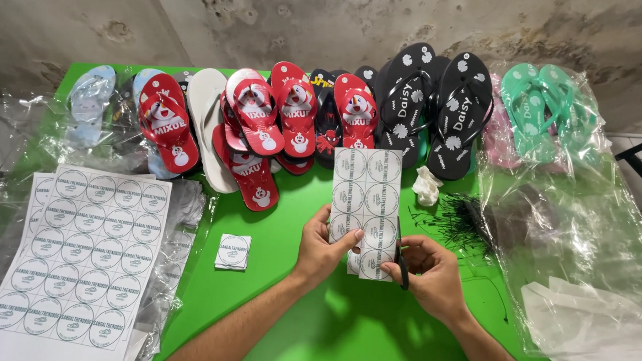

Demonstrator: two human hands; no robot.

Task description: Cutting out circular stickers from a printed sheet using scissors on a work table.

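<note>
My left hand [320, 250] pinches the left edge of a narrow paper strip [367, 196] printed with two columns of round labels, held upright over the green table [291, 222]. My right hand [433, 271] grips black scissors [401, 265], whose blades sit at the strip's lower right edge. A partly cut label piece hangs at the strip's bottom [375, 264]. A small stack of cut square labels [233, 251] lies on the table left of my left hand.
Full label sheets [76, 254] lie at the left. Red, black, white and blue flip-flops [295, 119] line the far edge, green ones in plastic [544, 113] at the right. Black plastic ties [458, 221], crumpled paper [427, 185] and clear bags [582, 232] lie at the right.
</note>
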